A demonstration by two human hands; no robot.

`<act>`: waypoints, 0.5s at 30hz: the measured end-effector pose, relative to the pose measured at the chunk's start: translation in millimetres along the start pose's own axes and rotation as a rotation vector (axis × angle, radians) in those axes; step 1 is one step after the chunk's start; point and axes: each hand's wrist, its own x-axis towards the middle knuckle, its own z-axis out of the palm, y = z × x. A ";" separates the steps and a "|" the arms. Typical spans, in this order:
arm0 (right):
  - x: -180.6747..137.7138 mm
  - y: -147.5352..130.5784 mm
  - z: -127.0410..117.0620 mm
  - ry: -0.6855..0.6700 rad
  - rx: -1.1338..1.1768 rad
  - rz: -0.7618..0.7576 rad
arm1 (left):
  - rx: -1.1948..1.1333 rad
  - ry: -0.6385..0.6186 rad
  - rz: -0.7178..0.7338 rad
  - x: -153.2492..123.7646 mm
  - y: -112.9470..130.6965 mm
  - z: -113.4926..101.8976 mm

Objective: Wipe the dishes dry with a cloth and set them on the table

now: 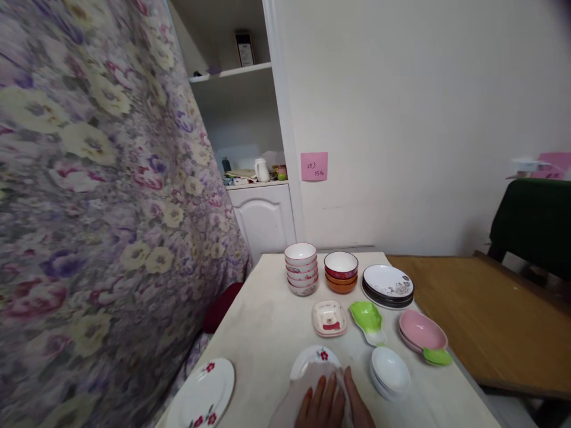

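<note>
At the bottom centre lies a white plate [307,358] with a red flower on its rim, its near part hidden under a pale cloth [289,398]. My left hand [320,405] presses on the cloth over the plate, its fingers side by side and slightly bent. Close against it on the right, my right hand [358,404] is at the cloth's edge by the plate's rim; most of its fingers are hidden. Off to the left is another white plate [200,395] with red flowers. Small white bowls [390,371] stand stacked just right of my hands.
Farther back stand flowered bowls [301,270], red and orange bowls [341,273], and dark-rimmed plates [387,285]. Square dishes [330,318], a green leaf-shaped dish [368,318] and pink bowls [423,333] sit nearer. A floral curtain [111,208] hangs left; a brown table [482,309] adjoins right.
</note>
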 end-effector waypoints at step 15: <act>8.5 6.5 13.6 -0.102 0.034 -0.033 | -0.212 -0.482 -0.290 14.8 -7.1 -63.6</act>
